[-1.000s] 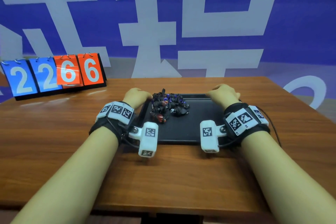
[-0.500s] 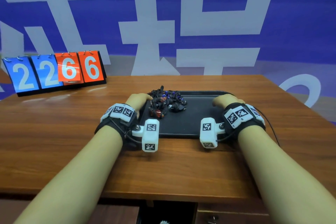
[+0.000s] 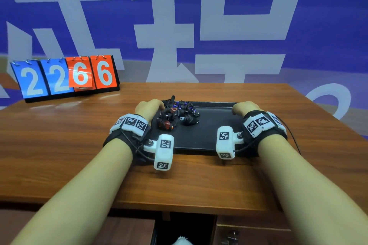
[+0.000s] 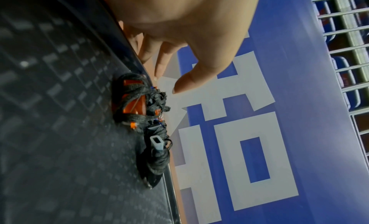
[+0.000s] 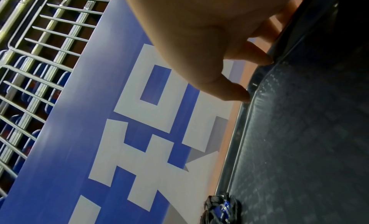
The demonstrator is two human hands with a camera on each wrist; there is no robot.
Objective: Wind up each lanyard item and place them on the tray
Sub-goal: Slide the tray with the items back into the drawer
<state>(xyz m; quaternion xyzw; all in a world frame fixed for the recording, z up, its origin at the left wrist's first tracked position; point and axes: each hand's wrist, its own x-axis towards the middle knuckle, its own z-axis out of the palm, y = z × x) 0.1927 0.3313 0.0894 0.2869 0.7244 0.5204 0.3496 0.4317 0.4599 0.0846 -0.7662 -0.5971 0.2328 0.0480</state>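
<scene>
A black tray [image 3: 211, 125] lies on the wooden table, and a pile of wound black lanyards [image 3: 177, 115] with orange and blue parts sits at its far left. My left hand [image 3: 148, 107] rests beside the tray's left edge, next to the pile. In the left wrist view the left hand [image 4: 169, 80] has relaxed fingers pointing down at the table, and the thumb is clear of the lanyards [image 4: 139, 104]. My right hand [image 3: 246, 107] sits at the tray's far right edge. There the right hand [image 5: 255, 80] has its thumb tip touching the rim, with nothing held.
A flip scoreboard [image 3: 65, 75] reading 2266 stands at the table's far left. Bare wooden table [image 3: 59, 145] spreads to the left and in front of the tray. A blue and white banner wall rises behind. Drawers sit under the table's front edge.
Both hands have drawn back toward me from the tray's far corners to its sides. The lanyard pile has stayed in place on the tray.
</scene>
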